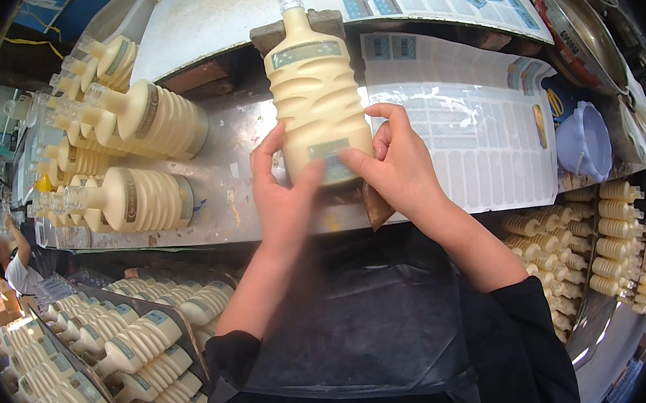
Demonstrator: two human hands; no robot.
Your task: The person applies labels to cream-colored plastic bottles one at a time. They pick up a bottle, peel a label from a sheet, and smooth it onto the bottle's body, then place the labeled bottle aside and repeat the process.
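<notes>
A cream bottle [318, 95] with wavy ribbed sides and a clear neck lies on the workbench in front of me, its neck pointing away. Its upper part rests in a notched block [265, 36]. One label [304, 55] runs across its shoulder, and another label [328, 149] sits low on its body. My left hand [286, 190] grips the bottle's left side near the base, its thumb blurred beside the low label. On the other side my right hand [401, 166] has its thumb by that label and its index finger along the ribs.
Several similar bottles [138, 202] stand at left on the metal bench [231, 215]. Label sheets [454, 156] lie at right, beside a lavender bucket [583, 142]. Trays of bottles [142, 348] fill the lower left, and more bottles [551, 245] are stacked at right. Another person [19, 272] is far left.
</notes>
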